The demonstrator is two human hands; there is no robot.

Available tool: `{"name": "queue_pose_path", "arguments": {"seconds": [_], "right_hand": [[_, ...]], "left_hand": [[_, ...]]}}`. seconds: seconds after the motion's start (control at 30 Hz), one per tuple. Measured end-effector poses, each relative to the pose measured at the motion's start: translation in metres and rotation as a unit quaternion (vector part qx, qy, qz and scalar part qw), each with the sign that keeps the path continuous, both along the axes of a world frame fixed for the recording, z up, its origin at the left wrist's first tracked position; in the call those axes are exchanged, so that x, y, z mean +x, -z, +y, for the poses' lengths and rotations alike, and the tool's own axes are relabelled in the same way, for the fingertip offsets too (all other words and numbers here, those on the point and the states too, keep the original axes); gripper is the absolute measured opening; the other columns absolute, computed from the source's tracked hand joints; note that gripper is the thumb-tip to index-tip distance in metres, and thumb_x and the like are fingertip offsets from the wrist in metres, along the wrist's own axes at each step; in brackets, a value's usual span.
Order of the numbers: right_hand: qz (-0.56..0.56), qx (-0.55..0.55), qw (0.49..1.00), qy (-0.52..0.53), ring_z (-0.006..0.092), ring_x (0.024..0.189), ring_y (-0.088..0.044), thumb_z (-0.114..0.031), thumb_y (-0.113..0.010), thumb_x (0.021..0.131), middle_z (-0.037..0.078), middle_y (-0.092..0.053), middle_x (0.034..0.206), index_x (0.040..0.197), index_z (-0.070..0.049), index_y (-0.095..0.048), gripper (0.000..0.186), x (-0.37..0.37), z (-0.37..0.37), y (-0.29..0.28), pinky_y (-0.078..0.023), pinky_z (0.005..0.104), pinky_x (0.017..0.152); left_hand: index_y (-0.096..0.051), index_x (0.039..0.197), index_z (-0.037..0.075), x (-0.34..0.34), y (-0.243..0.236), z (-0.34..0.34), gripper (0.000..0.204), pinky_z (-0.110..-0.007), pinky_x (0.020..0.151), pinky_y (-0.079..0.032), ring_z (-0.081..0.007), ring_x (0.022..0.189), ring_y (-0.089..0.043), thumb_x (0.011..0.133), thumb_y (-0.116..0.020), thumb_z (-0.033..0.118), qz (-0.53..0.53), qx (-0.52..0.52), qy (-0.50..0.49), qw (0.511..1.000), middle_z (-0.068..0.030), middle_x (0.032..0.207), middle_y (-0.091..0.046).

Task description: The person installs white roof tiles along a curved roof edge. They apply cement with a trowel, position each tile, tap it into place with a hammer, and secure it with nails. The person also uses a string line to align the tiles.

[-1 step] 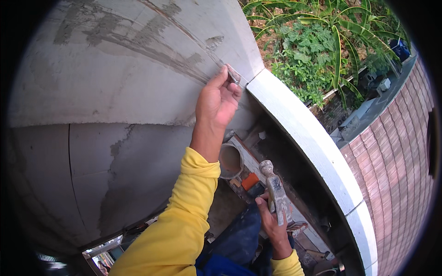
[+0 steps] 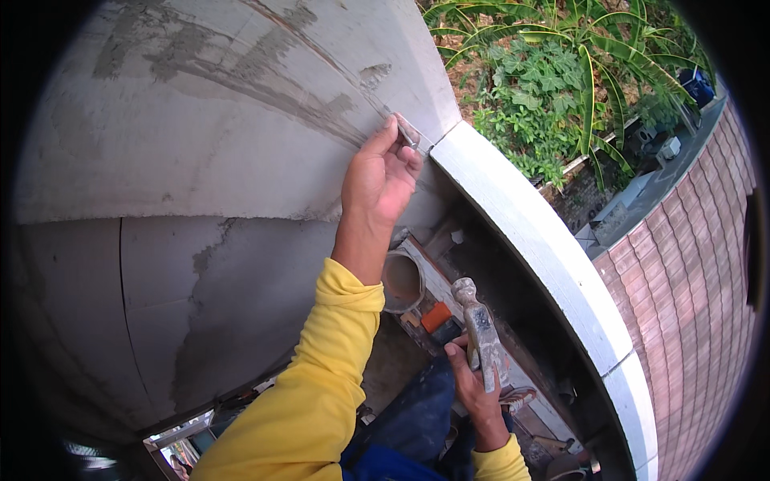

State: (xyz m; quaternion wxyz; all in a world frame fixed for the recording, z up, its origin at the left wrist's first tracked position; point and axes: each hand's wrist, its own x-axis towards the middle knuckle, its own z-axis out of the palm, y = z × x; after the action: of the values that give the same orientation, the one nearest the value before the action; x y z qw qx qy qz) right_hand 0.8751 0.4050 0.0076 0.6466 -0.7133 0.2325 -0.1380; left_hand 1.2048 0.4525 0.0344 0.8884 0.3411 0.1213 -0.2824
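My left hand point(image 2: 381, 172) is raised to the grey plastered surface point(image 2: 241, 128), pinching a short metal piece point(image 2: 407, 135), perhaps a chisel or nail, at a narrow groove close to the surface's corner. Lower down, my right hand point(image 2: 481, 401) grips a mortar-crusted hammer point(image 2: 481, 329), its head upward, its handle mostly hidden by the head and fingers. The metal piece sits beside the upper end of a pale curved ledge point(image 2: 537, 224).
Below are a plank point(image 2: 529, 377) with a round bucket point(image 2: 403, 280) and an orange object point(image 2: 435, 317) near it, plus my legs point(image 2: 401, 417) and a foot point(image 2: 517, 397). Beyond the ledge are plants point(image 2: 529, 96) and a tiled roof point(image 2: 682, 280) far below.
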Motion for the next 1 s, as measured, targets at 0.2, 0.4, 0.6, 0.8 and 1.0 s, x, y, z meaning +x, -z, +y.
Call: {"name": "queue_pose_path", "arguments": {"seconds": [0.2,0.4,0.6,0.8,1.0], "right_hand": [[0.006,0.06,0.998,0.028,0.0236,0.068,-0.069,-0.015,-0.083,0.095,0.011,-0.073,0.083,0.098,0.0,-0.077,0.017,0.023,0.006,0.007,-0.053,0.0329,0.066],[-0.024,0.095,0.995,0.032,0.0058,0.071,-0.05,-0.025,-0.067,0.109,-0.003,-0.057,0.082,0.107,-0.004,-0.061,0.021,0.074,0.004,0.013,-0.041,0.0245,0.063],[-0.115,0.071,0.985,0.108,0.0054,0.063,-0.049,-0.026,-0.065,0.11,-0.003,-0.055,0.072,0.098,-0.004,-0.061,0.026,0.155,-0.003,0.024,-0.037,0.0257,0.057],[-0.112,0.075,0.985,0.112,0.0041,0.058,-0.047,-0.017,-0.068,0.108,-0.005,-0.053,0.063,0.081,-0.005,-0.06,0.031,0.193,-0.002,0.004,-0.035,0.025,0.054],[-0.15,0.004,0.979,0.14,0.0057,0.054,-0.049,-0.012,-0.067,0.106,-0.003,-0.055,0.064,0.075,-0.007,-0.056,0.034,0.196,-0.005,0.027,-0.036,0.0257,0.047]], "left_hand": [[-0.068,0.114,0.009,0.0,-0.004,0.0,0.009,-0.023,0.071,-0.056,-0.0117,0.1,-0.067,0.106,-0.067,0.009,0.026,-0.002,-0.012,1.0,0.0011,0.106,-0.069],[-0.069,0.113,0.01,-0.002,-0.004,-0.003,0.009,-0.026,0.075,-0.052,-0.0115,0.097,-0.064,0.105,-0.069,0.012,0.026,-0.01,-0.016,0.999,0.0009,0.106,-0.069],[-0.071,0.113,0.01,-0.006,-0.004,-0.011,0.012,-0.028,0.08,-0.045,-0.0096,0.092,-0.058,0.103,-0.072,0.017,0.018,0.005,-0.02,1.0,0.0019,0.104,-0.068],[-0.073,0.112,0.016,-0.01,-0.01,-0.014,0.012,-0.03,0.087,-0.04,-0.0075,0.092,-0.057,0.103,-0.073,0.023,0.035,0.026,-0.029,0.999,0.0071,0.103,-0.068],[-0.075,0.11,0.02,-0.013,-0.012,-0.015,0.011,-0.032,0.094,-0.035,-0.0055,0.094,-0.058,0.101,-0.074,0.026,0.051,0.036,-0.028,0.998,0.0102,0.104,-0.07]]}}
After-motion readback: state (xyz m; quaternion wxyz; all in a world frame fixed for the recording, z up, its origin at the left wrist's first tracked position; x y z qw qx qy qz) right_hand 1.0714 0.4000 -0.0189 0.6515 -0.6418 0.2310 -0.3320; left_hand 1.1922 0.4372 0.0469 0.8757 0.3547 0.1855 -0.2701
